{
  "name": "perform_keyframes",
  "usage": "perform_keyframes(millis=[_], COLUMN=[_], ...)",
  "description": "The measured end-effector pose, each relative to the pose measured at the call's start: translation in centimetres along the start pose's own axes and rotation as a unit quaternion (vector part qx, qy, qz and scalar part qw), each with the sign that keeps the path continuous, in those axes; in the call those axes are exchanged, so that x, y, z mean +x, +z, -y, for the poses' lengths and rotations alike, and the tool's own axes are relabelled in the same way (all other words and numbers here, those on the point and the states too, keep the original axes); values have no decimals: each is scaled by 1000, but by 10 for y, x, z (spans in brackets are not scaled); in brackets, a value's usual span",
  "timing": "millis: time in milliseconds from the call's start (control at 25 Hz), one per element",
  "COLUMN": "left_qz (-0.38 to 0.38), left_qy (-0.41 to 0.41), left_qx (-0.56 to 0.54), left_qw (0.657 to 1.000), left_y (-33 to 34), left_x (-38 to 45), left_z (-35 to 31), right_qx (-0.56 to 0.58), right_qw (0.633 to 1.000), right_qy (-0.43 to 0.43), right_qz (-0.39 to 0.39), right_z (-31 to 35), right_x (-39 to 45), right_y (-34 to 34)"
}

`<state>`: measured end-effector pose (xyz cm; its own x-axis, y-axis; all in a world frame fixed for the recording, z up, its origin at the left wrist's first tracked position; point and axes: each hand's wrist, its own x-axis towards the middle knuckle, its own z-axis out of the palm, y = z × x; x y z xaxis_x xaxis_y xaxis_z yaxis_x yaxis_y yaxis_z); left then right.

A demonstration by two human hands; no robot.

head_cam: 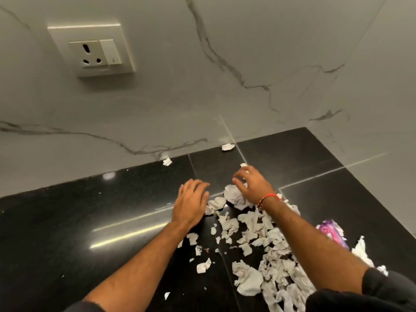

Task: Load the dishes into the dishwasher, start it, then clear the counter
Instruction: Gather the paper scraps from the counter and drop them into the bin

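Torn tissue scraps (pixel 258 235) white, crumpled, strewn on black counter (pixel 67 233), left hand (pixel 191 203) fingers relaxed, right hand (pixel 254 188) fingers loosely spread.

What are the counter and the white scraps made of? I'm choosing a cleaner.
Counter: looks like polished black stone, maybe granite; it is glossy, mirrors lights, and shows seams. White scraps: probably torn tissue paper, with ragged edges and soft crumples.

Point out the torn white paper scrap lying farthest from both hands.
The small white paper scrap at the foot of the marble wall, beside the pale seam in the black counter; every other scrap lies nearer the hands.
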<state>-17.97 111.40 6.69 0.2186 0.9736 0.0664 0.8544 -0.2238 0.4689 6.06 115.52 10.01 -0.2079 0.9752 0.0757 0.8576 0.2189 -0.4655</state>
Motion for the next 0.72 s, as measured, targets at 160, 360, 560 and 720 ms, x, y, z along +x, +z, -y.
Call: perform_keyframes(millis=[160,360,560,720], left_qz=[35,107,84,102], left_qy=[-115,-136,-120,-76], left_qx=[61,116,115,62], left_qw=[991,978,983,990], left_y=[-24,-27,-18,-2], left_x=[27,56,57,24], left_z=[40,77,75,36], right_qx=[-40,-67,-173,-135], right_qw=[996,982,973,985], right_qy=[18,77,58,3], right_qz=[79,156,144,110], right_z=[4,-6,-3,-2], right_x=[40,97,110,66], right_y=[10,35,55,45])
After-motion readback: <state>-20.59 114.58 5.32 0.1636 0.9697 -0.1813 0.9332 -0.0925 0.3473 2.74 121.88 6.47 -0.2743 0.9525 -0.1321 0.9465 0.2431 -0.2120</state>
